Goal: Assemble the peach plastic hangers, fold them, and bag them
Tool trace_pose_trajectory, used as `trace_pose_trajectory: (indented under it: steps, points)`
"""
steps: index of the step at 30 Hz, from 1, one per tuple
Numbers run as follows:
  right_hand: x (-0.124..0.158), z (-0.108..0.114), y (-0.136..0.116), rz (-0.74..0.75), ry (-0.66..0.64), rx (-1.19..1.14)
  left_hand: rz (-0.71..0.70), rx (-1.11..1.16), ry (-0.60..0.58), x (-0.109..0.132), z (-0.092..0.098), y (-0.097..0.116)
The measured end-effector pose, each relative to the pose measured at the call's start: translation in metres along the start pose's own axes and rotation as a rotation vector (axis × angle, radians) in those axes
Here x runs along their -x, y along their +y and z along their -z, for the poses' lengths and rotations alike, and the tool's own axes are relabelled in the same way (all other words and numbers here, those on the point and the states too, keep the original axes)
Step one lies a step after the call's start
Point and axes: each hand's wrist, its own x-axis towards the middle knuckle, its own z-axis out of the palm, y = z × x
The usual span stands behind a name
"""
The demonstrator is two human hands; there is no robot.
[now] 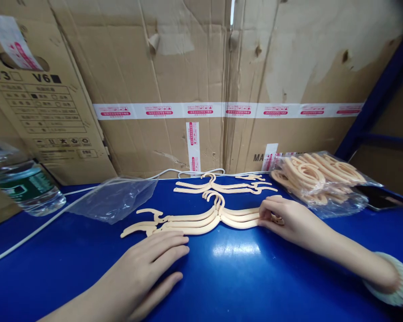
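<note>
Several cream plastic folding hangers [195, 225] lie stacked in the middle of the blue table, their hooks bunched together and pointing away from me. My right hand [284, 214] is closed over the right-hand ends of these hangers, hiding part of them. Lying flat with fingers stretched out, my left hand [147, 268] rests just below the left arms of the stack and holds nothing. Folded-out end pieces [137, 226] stick out at the stack's left. Behind it lie more hangers [191, 185] of the same kind.
Clear plastic bags of hanger parts [317, 176] are piled at the right, beside a dark phone [383, 197]. An empty clear bag [116, 201], a white cable [23, 241] and a water bottle [23, 183] are at the left. Cardboard [164, 67] walls the back.
</note>
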Motion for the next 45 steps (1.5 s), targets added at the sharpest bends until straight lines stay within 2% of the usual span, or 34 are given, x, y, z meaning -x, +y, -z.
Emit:
trace_pose_trajectory:
  steps: [10, 19, 23, 30, 38, 45]
  points:
    - [0.000, -0.005, 0.003, 0.020, 0.057, 0.023, 0.001, 0.020, -0.009, -0.001, 0.001, -0.001]
    - [0.004, -0.006, -0.016, 0.064, 0.014, -0.030, 0.014, 0.093, 0.139, 0.001, -0.010, 0.001]
    - [0.006, -0.005, -0.015, 0.074, 0.015, -0.042, 0.012, 0.113, 0.164, 0.000, -0.012, 0.003]
    - [-0.010, 0.012, 0.022, 0.002, 0.152, -0.012, 0.006, 0.138, 0.173, -0.001, -0.011, 0.004]
    - [-0.052, 0.029, 0.063, -0.029, 0.084, 0.138, -0.036, 0.171, 0.178, -0.008, -0.007, 0.005]
    - [-0.088, 0.018, 0.082, -0.100, -0.008, 0.194, -0.027, 0.256, 0.173, -0.013, -0.007, 0.004]
